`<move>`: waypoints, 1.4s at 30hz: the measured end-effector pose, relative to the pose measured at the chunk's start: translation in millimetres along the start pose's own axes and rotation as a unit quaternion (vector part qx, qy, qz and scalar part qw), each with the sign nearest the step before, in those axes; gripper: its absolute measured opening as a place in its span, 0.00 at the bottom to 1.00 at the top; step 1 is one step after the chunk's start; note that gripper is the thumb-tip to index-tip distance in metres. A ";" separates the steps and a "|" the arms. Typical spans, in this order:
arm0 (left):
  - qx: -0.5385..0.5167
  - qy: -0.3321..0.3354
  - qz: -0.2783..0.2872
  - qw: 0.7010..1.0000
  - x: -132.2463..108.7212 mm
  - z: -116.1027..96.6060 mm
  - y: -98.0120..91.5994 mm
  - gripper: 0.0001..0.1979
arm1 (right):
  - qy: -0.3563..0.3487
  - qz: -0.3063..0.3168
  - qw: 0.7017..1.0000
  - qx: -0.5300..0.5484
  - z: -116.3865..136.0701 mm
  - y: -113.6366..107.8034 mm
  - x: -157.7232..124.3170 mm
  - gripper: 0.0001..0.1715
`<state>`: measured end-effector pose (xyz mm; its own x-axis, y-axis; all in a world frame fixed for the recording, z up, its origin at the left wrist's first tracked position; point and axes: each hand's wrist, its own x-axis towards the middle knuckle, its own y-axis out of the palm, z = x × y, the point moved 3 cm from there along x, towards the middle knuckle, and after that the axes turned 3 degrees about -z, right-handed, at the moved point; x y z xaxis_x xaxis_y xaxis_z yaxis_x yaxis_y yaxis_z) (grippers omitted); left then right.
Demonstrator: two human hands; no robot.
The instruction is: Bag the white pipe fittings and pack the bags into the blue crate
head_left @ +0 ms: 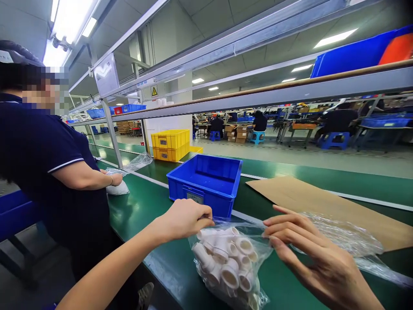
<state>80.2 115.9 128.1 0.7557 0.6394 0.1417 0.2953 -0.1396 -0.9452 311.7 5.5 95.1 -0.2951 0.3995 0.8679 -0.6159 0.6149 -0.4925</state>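
Observation:
A clear plastic bag (226, 262) filled with several white plastic pipe fittings lies on the green bench near the front edge. My left hand (185, 217) pinches the bag's top edge on the left side. At the bag's right top edge my right hand (309, 249) has thumb and fingers closed on the film. More loose clear plastic film (345, 234) trails to the right, behind my right hand.
An empty blue bin (206, 183) stands just behind the bag. A brown cardboard sheet (319, 202) lies to the right. Yellow bins (171, 144) sit farther back. A co-worker (48, 168) in a dark shirt stands at left, handling another bag (118, 183).

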 end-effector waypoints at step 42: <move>-0.448 -0.189 -0.088 0.870 -34.9 38.3 20.1 0.10 | 0.180 0.003 0.929 0.323 -25.1 10.1 -37.9 0.18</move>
<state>37.3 119.8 92.9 0.4570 0.8895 -0.0055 0.8515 -0.4392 -0.2864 335.0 13.6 55.7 -0.1080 0.6752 0.7297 -0.9590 0.1226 -0.2554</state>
